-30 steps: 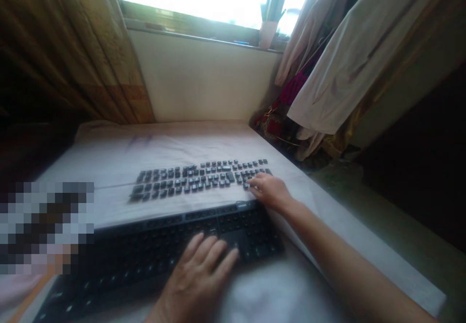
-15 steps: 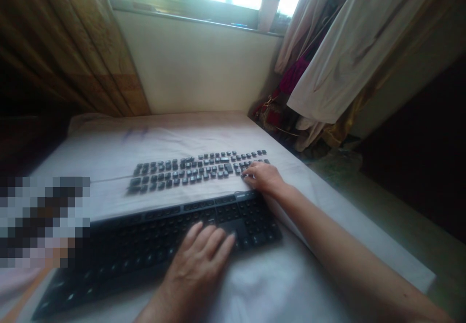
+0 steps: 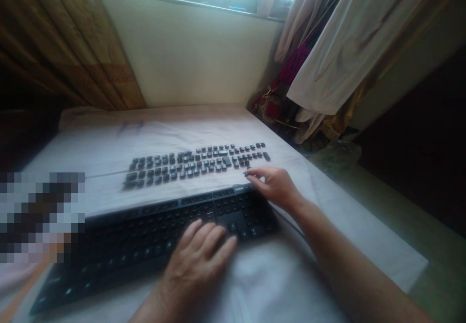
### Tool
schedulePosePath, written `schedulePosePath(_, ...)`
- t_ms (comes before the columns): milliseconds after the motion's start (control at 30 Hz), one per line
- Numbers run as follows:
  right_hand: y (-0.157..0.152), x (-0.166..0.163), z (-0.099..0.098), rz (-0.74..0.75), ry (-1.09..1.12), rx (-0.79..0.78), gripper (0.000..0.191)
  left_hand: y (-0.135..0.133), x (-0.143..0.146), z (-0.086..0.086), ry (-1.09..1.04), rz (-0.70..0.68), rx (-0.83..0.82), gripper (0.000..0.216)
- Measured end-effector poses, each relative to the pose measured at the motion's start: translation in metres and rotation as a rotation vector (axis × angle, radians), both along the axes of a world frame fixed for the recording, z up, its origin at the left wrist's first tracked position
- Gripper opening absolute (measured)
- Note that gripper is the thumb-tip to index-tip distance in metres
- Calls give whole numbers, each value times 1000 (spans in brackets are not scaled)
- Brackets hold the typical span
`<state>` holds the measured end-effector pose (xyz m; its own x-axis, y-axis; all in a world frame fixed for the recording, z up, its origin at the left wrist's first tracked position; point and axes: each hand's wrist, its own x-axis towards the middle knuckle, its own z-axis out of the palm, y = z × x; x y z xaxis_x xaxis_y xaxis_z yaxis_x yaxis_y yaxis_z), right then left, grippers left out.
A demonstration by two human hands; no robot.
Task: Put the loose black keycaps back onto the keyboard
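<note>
A black keyboard base (image 3: 138,245) lies across the near part of a surface covered by a white cloth (image 3: 182,128). My left hand (image 3: 198,260) rests flat on its lower right part, fingers stretched out. Beyond the keyboard, several loose black keycaps (image 3: 192,163) lie in rows on the cloth. My right hand (image 3: 274,185) hovers over the keyboard's far right corner, just below the right end of the keycap rows. Its fingertips are pinched on a small dark keycap (image 3: 247,173).
A cream wall (image 3: 189,51) with a window sill rises behind the surface. A brown curtain (image 3: 73,46) hangs at left. Clothes and pale fabric (image 3: 349,46) hang at right above the floor. A blurred-out patch sits at left.
My right hand has drawn back from the right end of the keycap rows toward the keyboard, pinching a keycap. The view has tilted down slightly. My left hand stays put.
</note>
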<state>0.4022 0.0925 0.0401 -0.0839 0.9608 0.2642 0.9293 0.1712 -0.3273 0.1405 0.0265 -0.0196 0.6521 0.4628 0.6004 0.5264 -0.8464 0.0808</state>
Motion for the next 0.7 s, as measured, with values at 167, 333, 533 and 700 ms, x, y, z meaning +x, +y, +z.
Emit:
schedulePosePath(167,-17,-1,-10,1,292,78,19,0,3,3,24,-6,-6,31)
schedulePosePath(333,-17,-5,-14,-43,355,84,17,-1,5,3,32,12,-4,28)
schedulePosePath(533,-17,-3,-17,-77,422,92,15,-3,1,4,34,24,-50,27)
schedulePosePath(700,-18,-2,-20,-101,474,101,14,-4,4,6,36,18,-62,27)
